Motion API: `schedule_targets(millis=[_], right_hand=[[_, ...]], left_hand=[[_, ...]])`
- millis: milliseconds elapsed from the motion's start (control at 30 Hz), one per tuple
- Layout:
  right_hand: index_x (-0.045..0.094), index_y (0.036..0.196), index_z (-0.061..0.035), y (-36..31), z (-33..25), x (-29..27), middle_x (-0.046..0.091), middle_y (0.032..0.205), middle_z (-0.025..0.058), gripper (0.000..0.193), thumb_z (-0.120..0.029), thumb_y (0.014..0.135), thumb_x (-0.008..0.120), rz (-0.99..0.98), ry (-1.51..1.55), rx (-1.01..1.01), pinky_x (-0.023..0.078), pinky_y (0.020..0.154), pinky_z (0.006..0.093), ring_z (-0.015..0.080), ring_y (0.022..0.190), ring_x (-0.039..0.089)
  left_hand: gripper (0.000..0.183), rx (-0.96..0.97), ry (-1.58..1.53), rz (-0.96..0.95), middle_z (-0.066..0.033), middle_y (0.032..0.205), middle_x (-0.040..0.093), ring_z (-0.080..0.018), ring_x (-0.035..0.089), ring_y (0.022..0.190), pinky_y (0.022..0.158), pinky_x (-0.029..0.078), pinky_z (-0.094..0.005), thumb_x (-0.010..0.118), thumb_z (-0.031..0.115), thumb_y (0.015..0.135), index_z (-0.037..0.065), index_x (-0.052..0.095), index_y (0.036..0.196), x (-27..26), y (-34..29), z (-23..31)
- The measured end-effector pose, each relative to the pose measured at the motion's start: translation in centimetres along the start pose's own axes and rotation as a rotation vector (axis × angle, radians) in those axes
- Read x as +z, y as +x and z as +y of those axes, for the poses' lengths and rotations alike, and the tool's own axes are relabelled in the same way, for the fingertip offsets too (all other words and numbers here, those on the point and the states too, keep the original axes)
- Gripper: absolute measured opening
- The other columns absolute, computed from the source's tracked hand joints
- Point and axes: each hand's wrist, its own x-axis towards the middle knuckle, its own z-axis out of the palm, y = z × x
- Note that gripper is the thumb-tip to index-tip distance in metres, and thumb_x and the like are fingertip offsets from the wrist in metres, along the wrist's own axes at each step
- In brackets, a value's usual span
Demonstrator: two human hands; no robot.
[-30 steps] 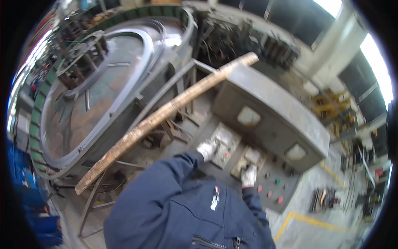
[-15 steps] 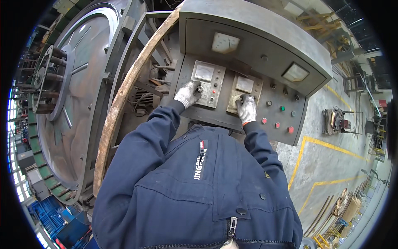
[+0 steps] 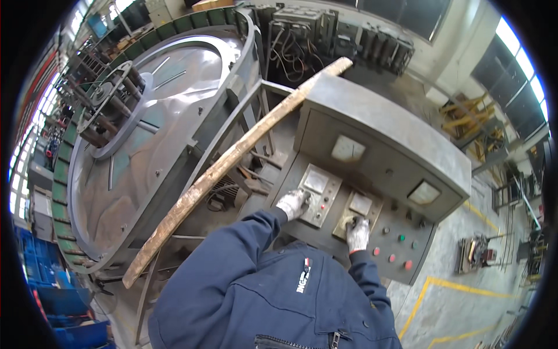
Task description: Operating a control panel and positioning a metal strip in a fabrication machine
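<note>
At the control desk (image 3: 378, 156): two gloved hands up on the sloped panel, working from its near side.
What just changed: mostly the view, tbh. Half a second ago the desk sat squarer; now it's skewed and more of the big round steel machine (image 3: 174, 116) on the left shows. Hands are at the same spots, so I'd say the work at the controls carries on unbroken.
Left hand (image 3: 293, 204): fingers bunched at the near-left part of the left control module (image 3: 327, 198); can't tell if they're pinching a knob.
Right hand (image 3: 357, 234): fingers curled over the near part of the right control module (image 3: 360, 206), same story, grip hidden.
Module direction: both long axes run near to far, far ends leaning right, screens at the far end.
Wooden pole (image 3: 232, 156): left of the desk, long axis near left to far right.
</note>
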Motion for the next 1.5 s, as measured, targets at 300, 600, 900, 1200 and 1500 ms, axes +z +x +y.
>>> schedule_targets(millis=[300,600,900,1200,1500], right_hand=[[0.069,0.101,-0.0004,0.0,0.2,0.0,0.069,0.097,0.0209,0.027,-0.019,0.081,0.073,-0.019,-0.012,0.01,0.053,0.085,0.0451,0.037,0.093,0.066],[0.068,0.103,-0.0018,-0.1,0.8,0.6,0.068,0.094,0.0234,0.029,-0.022,0.083,0.074,-0.01,-0.024,-0.006,0.052,0.084,0.0472,0.0392,0.092,0.065],[0.07,0.101,0.0,-0.1,0.1,0.3,0.07,0.095,0.0223,0.028,-0.02,0.082,0.072,-0.002,-0.008,0.047,0.053,0.085,0.0466,0.0379,0.092,0.067],[0.068,0.103,-0.0017,-0.1,0.5,0.4,0.07,0.094,0.0231,0.028,-0.022,0.084,0.072,-0.017,-0.009,0.032,0.054,0.084,0.0475,0.0387,0.092,0.068],[0.07,0.102,0.0002,-0.3,-0.9,-0.2,0.072,0.096,0.0215,0.028,-0.018,0.082,0.074,-0.019,-0.016,0.051,0.055,0.083,0.0454,0.0371,0.093,0.068]], left_hand=[[0.031,-0.003,0.081,-0.126,-0.0217,0.111,0.063,-0.0414,0.064,0.102,0.087,0.053,-0.0518,0.062,0.024,0.091,0.011,0.06,0.119,-1.0,-0.1,1.0],[0.03,-0.013,0.06,-0.138,-0.0228,0.114,0.063,-0.0416,0.064,0.105,0.089,0.053,-0.0525,0.061,0.023,0.091,0.009,0.06,0.119,-0.7,0.0,0.8],[0.03,-0.021,0.056,-0.123,-0.0226,0.113,0.064,-0.0413,0.064,0.106,0.089,0.053,-0.0519,0.062,0.024,0.091,0.009,0.062,0.117,-1.1,-0.2,1.1],[0.033,0.003,0.087,-0.097,-0.0203,0.112,0.063,-0.0411,0.064,0.104,0.088,0.053,-0.0508,0.062,0.024,0.091,0.012,0.06,0.122,-0.6,-0.2,0.8],[0.03,-0.002,0.076,-0.054,-0.0212,0.113,0.064,-0.0408,0.064,0.105,0.089,0.052,-0.0513,0.062,0.024,0.091,0.009,0.061,0.116,-0.9,-0.7,0.9]])
